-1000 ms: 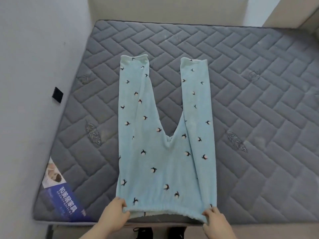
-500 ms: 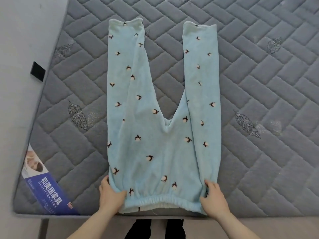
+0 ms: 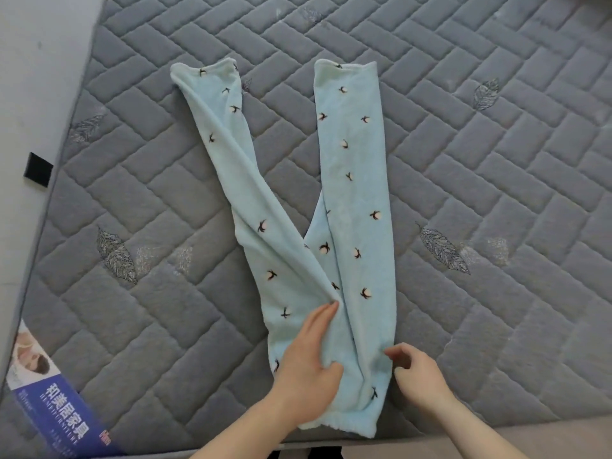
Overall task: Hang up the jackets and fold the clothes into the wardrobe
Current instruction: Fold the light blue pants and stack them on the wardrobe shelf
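Folding pyjama trousers [image 3: 356, 226] lengthwise on mattress [image 3: 496, 193]: left hand [image 3: 306, 356] pinches waistband fabric, right hand [image 3: 415, 376] loosely curled, empty; legs run away from me.

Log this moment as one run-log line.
step: folding pants lengthwise | left hand: grips waist side | right hand: at waist edge | surface: mattress

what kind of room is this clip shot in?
Most likely a bedroom. A bare grey quilted mattress fills the view, pushed against a wall, its blue sales label in place. Light blue pyjama trousers lie on it, left hand and right hand at the waistband.
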Demonstrator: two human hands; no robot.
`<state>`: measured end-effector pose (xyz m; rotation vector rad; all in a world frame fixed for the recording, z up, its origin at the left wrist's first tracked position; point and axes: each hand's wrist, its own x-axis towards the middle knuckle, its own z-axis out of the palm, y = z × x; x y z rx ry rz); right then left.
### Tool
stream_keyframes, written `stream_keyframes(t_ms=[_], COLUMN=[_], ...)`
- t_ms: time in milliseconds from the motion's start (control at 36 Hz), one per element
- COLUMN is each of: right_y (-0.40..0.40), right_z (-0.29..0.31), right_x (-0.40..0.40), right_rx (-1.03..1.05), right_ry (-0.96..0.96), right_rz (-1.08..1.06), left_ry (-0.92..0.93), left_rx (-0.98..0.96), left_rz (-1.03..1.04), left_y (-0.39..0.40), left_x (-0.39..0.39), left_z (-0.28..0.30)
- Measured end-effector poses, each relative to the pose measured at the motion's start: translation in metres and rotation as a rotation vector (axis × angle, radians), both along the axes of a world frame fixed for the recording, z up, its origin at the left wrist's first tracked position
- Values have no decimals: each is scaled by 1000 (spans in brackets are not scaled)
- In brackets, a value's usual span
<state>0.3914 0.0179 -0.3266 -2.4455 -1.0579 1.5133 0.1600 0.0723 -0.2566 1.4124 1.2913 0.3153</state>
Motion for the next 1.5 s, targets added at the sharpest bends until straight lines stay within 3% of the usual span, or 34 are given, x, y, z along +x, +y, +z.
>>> stream_keyframes(t_ms=[222, 361, 417, 528, 667, 750, 917, 1000, 1111, 1167, 1250, 1389, 1500], right_y=[22, 31, 40, 73, 133, 171, 222, 229, 221, 219, 217, 221, 249], right_z=[-4, -9, -10, -14, -24, -27, -33, -31, -21, -22, -34, -62, -61], right_x=[35, 40, 39, 27, 0, -17, -31, -27, -6, 8, 27, 44, 37], right_rx=[-29, -51, -29, 112, 228, 233, 215, 339, 649, 700, 599, 262, 378], right_ry=[-49, -50, -53, -24, 36, 69, 69, 0, -35, -69, -127, -154, -229], right_rz=[27, 46, 39, -42, -102, -112, -53, -3, -277, -344, -361, -187, -201], left_ry=[19, 132, 133, 89, 289, 400, 673, 726, 756, 769, 781, 883, 884], left_rx=[-98, -250, -273, -249, 76, 165, 64, -12, -48, -82, -168, -264, -325], left_rz=[-291, -592, -544, -188, 139, 240, 210, 192, 198, 204, 200, 213, 218], left_y=[-11, -5, 12, 68, 155, 203, 271, 293, 318, 333, 354, 367, 382], left_x=[74, 74, 65, 35, -20, -45, -67, -63, -53, -47, -35, -17, -16], left_z=[-36, -73, -78, -72, -79, -87, -105, -111, -123, -131, -144, -169, -169])
